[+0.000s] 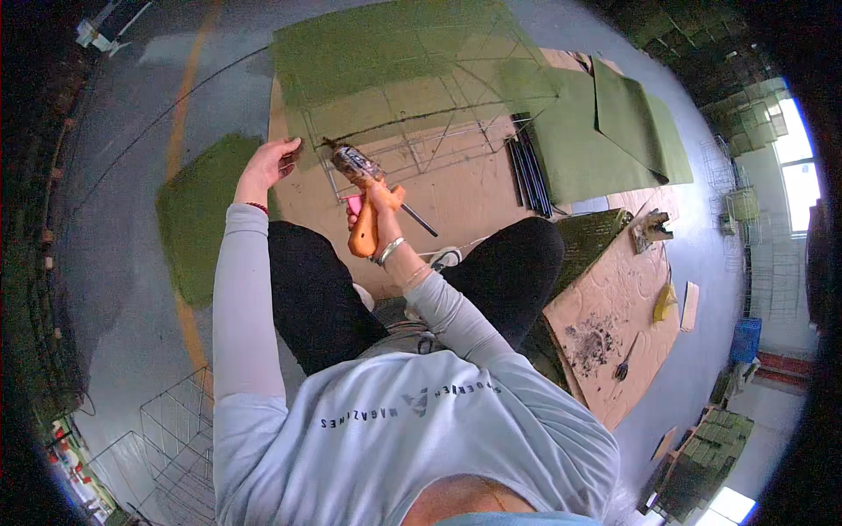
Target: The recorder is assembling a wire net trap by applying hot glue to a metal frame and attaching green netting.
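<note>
Clenched round the orange glue gun [355, 167], the right hand [383, 217] holds it near the wire frame [412, 118] — gluing, apparently — left hand [270, 165] loosely curled, seemingly empty, next move wanting steady aim

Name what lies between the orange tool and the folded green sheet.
In the head view, rightward from the orange tool: part of the wire frame, cardboard, then black sticks beside the folded green sheet.
</note>
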Action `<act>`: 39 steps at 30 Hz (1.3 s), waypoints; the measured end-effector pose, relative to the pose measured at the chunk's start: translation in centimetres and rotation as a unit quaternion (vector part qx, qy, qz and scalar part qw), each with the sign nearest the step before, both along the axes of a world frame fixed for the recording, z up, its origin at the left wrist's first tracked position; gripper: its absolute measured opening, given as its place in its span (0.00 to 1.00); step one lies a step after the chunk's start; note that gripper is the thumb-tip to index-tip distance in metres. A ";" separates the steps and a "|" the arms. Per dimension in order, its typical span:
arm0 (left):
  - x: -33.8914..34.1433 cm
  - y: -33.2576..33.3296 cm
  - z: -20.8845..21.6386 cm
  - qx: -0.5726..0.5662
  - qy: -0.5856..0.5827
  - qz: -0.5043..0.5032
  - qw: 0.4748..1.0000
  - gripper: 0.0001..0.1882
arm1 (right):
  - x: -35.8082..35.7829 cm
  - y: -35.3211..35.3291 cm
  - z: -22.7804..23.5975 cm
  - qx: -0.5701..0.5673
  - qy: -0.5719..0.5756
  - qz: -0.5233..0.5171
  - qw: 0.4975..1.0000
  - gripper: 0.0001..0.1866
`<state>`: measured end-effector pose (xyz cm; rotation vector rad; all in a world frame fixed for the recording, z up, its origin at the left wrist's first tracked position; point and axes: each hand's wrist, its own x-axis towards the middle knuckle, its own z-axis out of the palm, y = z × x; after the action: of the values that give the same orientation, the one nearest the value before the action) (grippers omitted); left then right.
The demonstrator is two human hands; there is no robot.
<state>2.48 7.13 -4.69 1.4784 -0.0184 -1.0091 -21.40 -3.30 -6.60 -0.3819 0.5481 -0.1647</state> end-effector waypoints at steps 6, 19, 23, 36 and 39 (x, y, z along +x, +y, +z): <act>-0.4 -0.4 0.4 -0.005 0.012 0.001 1.000 0.09 | 0.0 -0.1 0.0 0.020 0.009 0.026 0.999 0.19; -0.2 0.0 0.6 -0.019 0.019 0.008 1.000 0.08 | -0.9 -4.5 -0.5 -0.004 -0.037 -0.051 0.998 0.18; -0.7 -0.3 1.3 -0.004 0.005 0.018 1.000 0.09 | -2.0 -7.5 -0.4 -0.029 -0.034 -0.109 0.993 0.18; -0.6 -0.5 0.8 0.004 0.009 -0.005 1.000 0.07 | -3.7 -15.7 -2.2 -0.065 -0.080 -0.242 0.965 0.21; -0.2 0.4 0.4 0.013 0.007 0.009 1.000 0.08 | -3.5 -16.6 -1.8 -0.060 -0.096 -0.246 0.963 0.21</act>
<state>2.31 7.56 -4.33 1.4916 0.0187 -1.0080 -24.94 -19.92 -8.43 -0.3372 0.4340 -0.7102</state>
